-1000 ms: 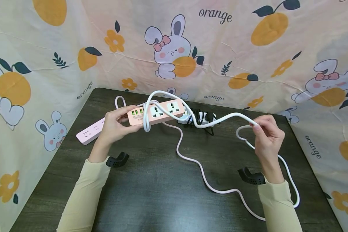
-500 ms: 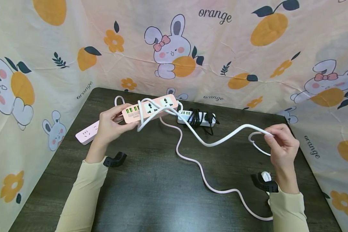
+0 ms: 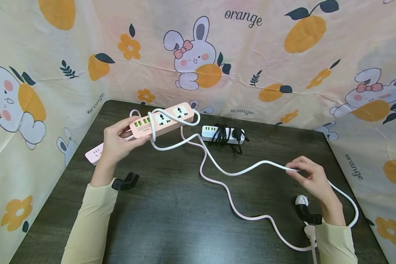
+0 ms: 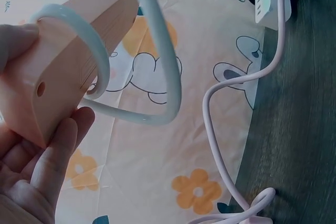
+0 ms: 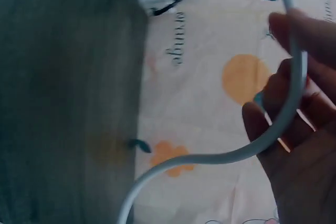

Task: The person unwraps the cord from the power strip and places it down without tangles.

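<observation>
A peach power strip (image 3: 166,129) is raised above the table, its left end gripped by my left hand (image 3: 116,142). The strip's USB and socket face is towards the head camera. White cord (image 3: 231,174) leaves its far end, loops round the body and sags away to the right. Over the table's right side, my right hand (image 3: 311,178) pinches that cord between thumb and fingers. From the left wrist, the strip's end face (image 4: 58,87) shows, thumb on one side and fingers on the other. The right wrist view has the cord (image 5: 226,157) curving across the palm side.
A pink power strip (image 3: 95,153) lies behind the left hand; a pale pink cord (image 3: 229,196) winds across the dark table (image 3: 184,220). At the back stands a white power strip (image 3: 208,134) wrapped in black cord (image 3: 220,134). A white plug (image 3: 301,200) lies near the right wrist.
The peach power strip has shifted left with my left hand, its far end tilting up. My right hand has moved right and down with the cord, whose loops round the strip hang looser and lower.
</observation>
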Demonstrator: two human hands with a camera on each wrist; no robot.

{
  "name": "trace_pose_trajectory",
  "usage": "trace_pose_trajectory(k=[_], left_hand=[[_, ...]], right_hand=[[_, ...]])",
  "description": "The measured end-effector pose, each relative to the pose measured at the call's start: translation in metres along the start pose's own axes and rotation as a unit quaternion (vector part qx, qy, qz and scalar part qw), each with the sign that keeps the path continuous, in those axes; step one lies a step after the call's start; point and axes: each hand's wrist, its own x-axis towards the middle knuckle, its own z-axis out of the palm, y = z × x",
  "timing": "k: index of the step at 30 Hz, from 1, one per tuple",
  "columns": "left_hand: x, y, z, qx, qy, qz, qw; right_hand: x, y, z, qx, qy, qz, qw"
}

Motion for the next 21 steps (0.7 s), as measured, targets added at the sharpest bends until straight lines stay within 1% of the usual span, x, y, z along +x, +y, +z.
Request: trace_pose_trajectory(k=[2, 6, 12, 17, 21], left_hand=[[0.000, 0.001, -0.001, -0.004, 0.000, 0.001, 1.0000], [0.001, 0.002, -0.002, -0.006, -0.003, 0.004, 1.0000], [0.002, 0.003, 0.000, -0.005, -0.007, 0.014, 0.9999], [0.002, 0.004, 0.000, -0.006, -0.007, 0.017, 0.9998], [0.003, 0.004, 0.000, -0.007, -0.007, 0.017, 0.9998]], right_hand=[[-0.002, 0.002, 0.003, -0.040, -0.020, 0.016, 0.9989], [-0.005, 0.009, 0.009, -0.089, -0.051, 0.039, 0.9939], [-0.008, 0.021, 0.018, -0.138, -0.077, 0.033, 0.9869], [-0.010, 0.029, 0.026, -0.157, -0.113, 0.053, 0.9796], [-0.014, 0.035, 0.032, -0.145, -0.148, 0.078, 0.9751]])
